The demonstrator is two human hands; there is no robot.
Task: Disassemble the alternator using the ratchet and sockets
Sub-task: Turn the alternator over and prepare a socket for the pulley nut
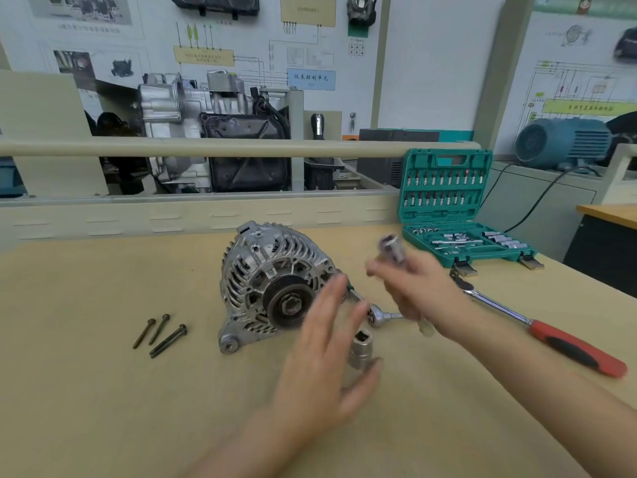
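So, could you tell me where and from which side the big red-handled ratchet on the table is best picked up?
Judging by its pose, grip the red-handled ratchet round the red and black grip at its near right end, coming from above. It lies flat on the table, its head near the socket case, and that thick handle end lies clear of other things.

The right hand [418,288] grips a blurred socket [391,248] beside the alternator [272,284]; the left hand [331,353] spreads above the table [103,391].

Right hand [418,288] and the socket [391,248] it holds are motion-blurred; grip unreadable. Left hand [327,360] blurred too, covering part of the small ratchet [379,315]. Kit [448,215] bits too small to tell.
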